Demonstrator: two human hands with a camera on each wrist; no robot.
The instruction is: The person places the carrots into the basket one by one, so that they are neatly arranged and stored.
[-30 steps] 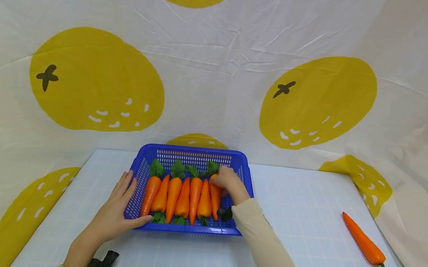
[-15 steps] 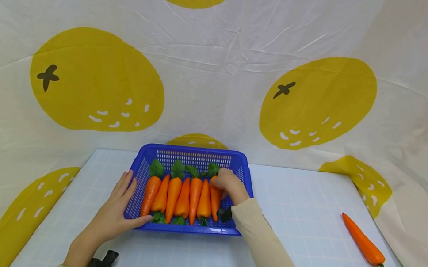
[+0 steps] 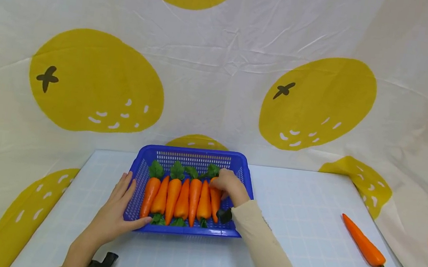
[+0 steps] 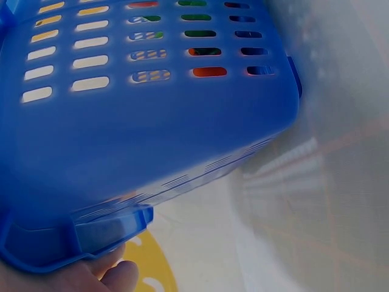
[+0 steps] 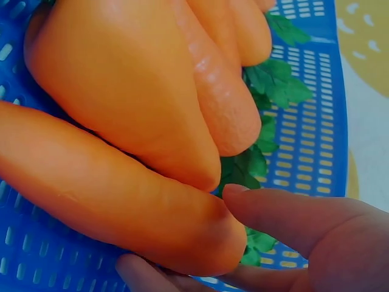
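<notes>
A blue plastic basket (image 3: 190, 232) holds several orange carrots in a row, their leafy ends pointing alternately away and towards me. At its right end my right hand (image 3: 230, 183) pinches the thick end of the rightmost carrot (image 3: 215, 201). In the right wrist view, the thumb (image 5: 273, 210) lies on one side of this carrot (image 5: 115, 188) and fingers curl beneath the other. My left hand (image 3: 116, 213) rests at the basket's near left corner, thumb on the front rim and fairly straight fingers along the left side. Some of its fingertips (image 4: 121, 277) show beside the rim in the left wrist view.
Another carrot (image 3: 364, 241) with green stalks lies on the table's right side. The table (image 3: 303, 193) has a pale checked cover. Behind it hangs a white cloth (image 3: 210, 97) printed with large yellow fruit shapes.
My right hand and the rightmost carrot's thick end have shifted very slightly towards me since a second ago. My left hand, the basket and the carrot on the table keep their places.
</notes>
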